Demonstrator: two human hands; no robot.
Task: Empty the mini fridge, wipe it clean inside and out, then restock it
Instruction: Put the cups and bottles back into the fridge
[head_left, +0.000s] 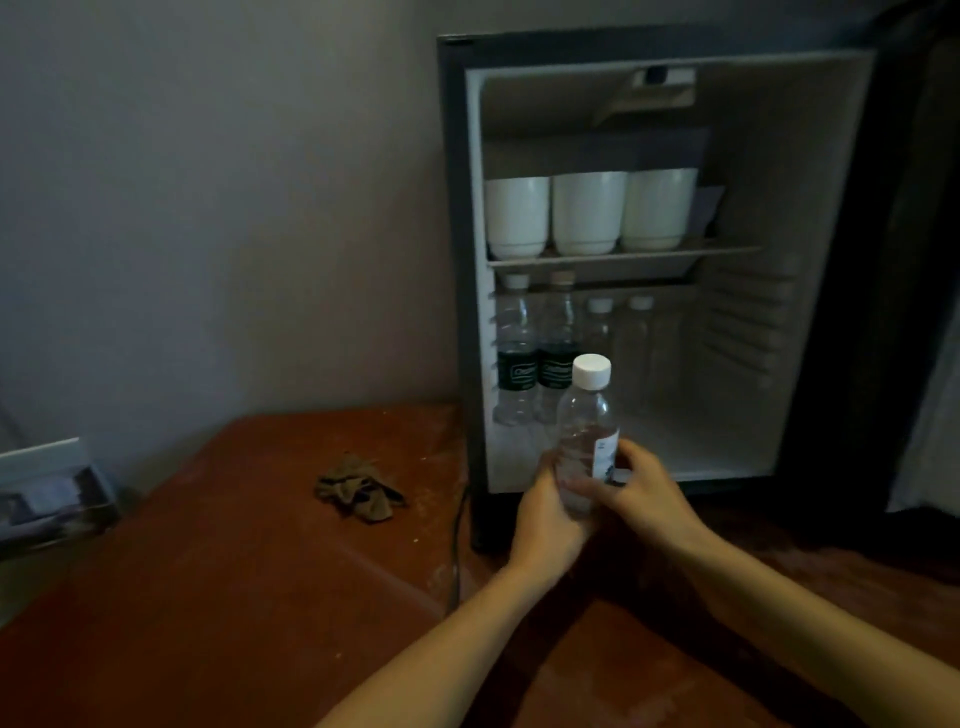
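The mini fridge (457, 260) stands open on the reddish floor, its door swung out to the right. Three white cups (587, 213) sit upside down on the upper shelf. Below, two dark-labelled water bottles (535, 358) stand at the left, with two clear bottles (618, 343) behind them. Just in front of the fridge opening I hold a clear water bottle (589, 415) with a white cap upright. My left hand (545, 514) grips its lower part from the left. My right hand (644, 488) holds it from the right.
A crumpled brown cloth (358, 491) lies on the floor left of the fridge. A black power cord (457, 545) runs down beside the fridge's left edge. A box-like object (52, 493) sits at the far left against the wall.
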